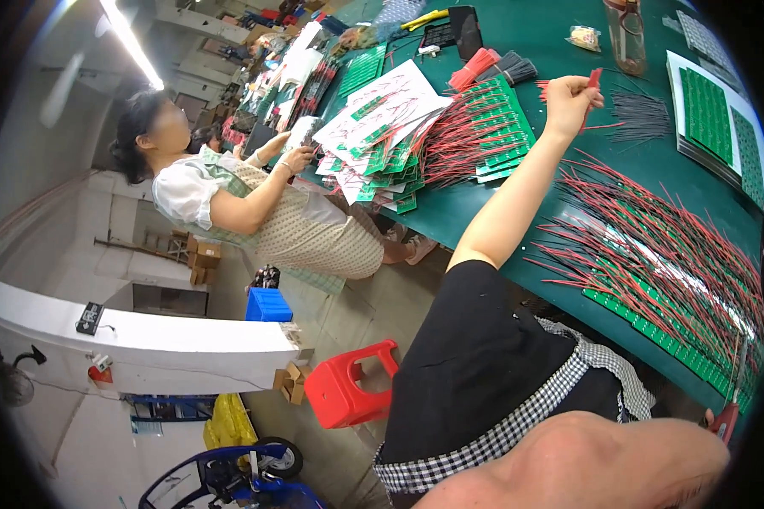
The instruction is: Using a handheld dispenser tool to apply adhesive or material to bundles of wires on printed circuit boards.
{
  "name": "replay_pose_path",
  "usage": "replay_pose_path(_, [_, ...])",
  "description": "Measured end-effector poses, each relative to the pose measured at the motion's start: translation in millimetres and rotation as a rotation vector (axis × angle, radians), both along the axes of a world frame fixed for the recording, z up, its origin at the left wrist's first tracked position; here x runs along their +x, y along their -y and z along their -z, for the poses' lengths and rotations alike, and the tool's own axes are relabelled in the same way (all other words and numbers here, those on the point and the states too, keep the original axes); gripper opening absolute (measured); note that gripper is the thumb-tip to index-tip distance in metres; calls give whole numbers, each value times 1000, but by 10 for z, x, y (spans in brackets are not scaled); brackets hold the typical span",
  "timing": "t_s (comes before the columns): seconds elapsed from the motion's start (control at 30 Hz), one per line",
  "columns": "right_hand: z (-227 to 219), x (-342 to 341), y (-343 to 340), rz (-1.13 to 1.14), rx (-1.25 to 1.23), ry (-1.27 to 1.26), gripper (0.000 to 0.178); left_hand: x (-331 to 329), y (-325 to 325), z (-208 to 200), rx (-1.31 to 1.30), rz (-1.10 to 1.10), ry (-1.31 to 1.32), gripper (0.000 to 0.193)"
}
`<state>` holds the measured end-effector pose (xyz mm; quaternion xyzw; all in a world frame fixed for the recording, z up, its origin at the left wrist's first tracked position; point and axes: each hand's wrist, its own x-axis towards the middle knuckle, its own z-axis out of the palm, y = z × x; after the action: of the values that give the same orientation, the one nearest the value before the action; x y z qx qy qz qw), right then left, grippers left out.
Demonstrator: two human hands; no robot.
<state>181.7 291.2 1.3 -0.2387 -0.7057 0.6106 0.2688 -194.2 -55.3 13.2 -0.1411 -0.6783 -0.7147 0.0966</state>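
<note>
My left hand (571,103) reaches out over the green table, its fingers closed on a small bunch of red wires (595,79). Just past it lie loose black wires (639,116). At the right edge, my right hand (710,416) shows only in part, by a red-handled tool (725,421) with a thin metal shaft; it appears to grip it. In front of me, long green circuit boards (654,335) lie in a row under a dense layer of red and black wires (654,237).
Wired boards and white sheets (390,97) are heaped to the left, beside bundled red wires (475,68) and black wires (511,66). Bare green boards (706,114) stack at the far right near a clear bottle (626,38). A person (229,187) stands left; a red stool (348,386) is behind.
</note>
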Motion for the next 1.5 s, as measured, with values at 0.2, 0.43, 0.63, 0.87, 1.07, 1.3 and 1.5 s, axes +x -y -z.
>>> replay_pose_path(0.2, [21, -228, 70, -79, 214, -33, 34, 980, -608, -610, -13, 732, 451, 16])
replay_pose_path(0.43, [57, -340, 109, -274, 493, -127, 37, 1846, -1240, -579, -60, 1425, 656, 17])
replay_pose_path(0.63, [162, -245, 26, -407, 649, -134, 41, 2079, -1360, -394, -31, 1527, 696, 15])
replay_pose_path(0.87, [145, -229, 32, -347, 672, -168, 43, 2093, -1412, -355, -45, 1504, 705, 15])
replay_pose_path(1.07, [50, -265, 122, -312, 504, -118, 37, 2071, -1456, -336, 20, 1449, 713, 12])
replay_pose_path(1.3, [-60, -338, 343, -142, 14, -55, 34, 2055, -1548, -209, 28, 1404, 620, 11])
replay_pose_path(1.5, [-161, -476, 370, -186, -75, -146, 40, 2032, -1487, -173, -12, 1410, 560, 10])
